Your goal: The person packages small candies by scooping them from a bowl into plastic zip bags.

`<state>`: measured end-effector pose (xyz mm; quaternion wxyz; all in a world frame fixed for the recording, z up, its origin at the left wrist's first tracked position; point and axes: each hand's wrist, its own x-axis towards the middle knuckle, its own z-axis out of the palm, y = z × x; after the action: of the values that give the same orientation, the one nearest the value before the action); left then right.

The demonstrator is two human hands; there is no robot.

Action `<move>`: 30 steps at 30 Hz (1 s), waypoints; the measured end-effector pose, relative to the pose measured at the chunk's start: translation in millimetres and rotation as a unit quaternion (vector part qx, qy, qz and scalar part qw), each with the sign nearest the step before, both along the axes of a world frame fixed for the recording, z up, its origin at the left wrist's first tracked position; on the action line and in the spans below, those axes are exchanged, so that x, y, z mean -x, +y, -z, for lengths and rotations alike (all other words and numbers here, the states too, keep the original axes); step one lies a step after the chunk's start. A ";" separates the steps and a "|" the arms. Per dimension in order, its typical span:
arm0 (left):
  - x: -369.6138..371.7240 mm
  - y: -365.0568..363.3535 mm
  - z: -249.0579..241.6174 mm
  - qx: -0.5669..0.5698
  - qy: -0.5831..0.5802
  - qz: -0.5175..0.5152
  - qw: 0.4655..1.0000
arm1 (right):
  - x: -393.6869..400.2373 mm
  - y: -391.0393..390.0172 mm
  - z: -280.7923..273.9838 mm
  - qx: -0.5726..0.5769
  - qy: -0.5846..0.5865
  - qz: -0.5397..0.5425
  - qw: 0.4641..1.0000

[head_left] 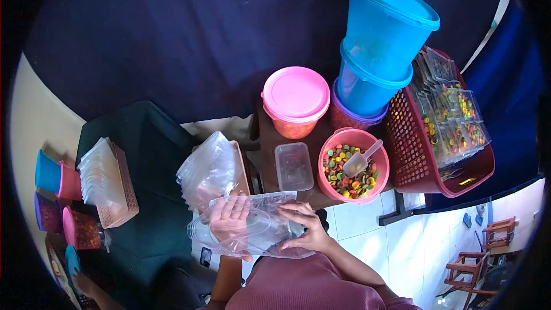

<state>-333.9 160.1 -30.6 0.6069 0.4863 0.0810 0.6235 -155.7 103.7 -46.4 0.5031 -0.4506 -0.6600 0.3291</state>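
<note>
A clear plastic bag (261,231) lies sideways in front of my chest. My left hand (231,218) shows through the bag's film, palm up with the fingers stretched out. At the bag's right end my right hand (304,227) grips the film between thumb and fingers. Just beyond the bag, a stack of clear bags (209,166) leans in a basket. An empty clear tub (294,166) is beside it. A pink bucket (383,179) holds green, yellow and red pieces, with a clear scoop (357,163) on top.
A pink-lidded tub (295,95) and stacked blue tubs (381,46) stand behind. At right, a red basket (407,149) holds filled bags (459,115). More bags (103,172) and coloured tubs are at left. A co-worker's hand (85,284) touches something blue at lower left.
</note>
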 end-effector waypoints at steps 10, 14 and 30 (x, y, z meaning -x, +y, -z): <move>-44.4 5.5 -7.5 -0.098 -0.007 0.055 0.994 | -51.5 1.2 4.2 0.034 0.052 -0.003 0.998; -68.6 -6.2 -25.9 0.218 0.050 -0.160 0.961 | -76.2 8.3 -6.4 0.063 0.078 -0.050 0.994; -136.0 -21.4 -16.2 -0.002 0.308 -0.107 0.945 | -140.3 32.3 -23.3 0.086 0.202 -0.174 0.960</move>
<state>-197.9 138.7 -14.3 0.4811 0.6441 0.3146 0.5046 -15.4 136.1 -23.2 0.5200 -0.2948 -0.5821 0.5512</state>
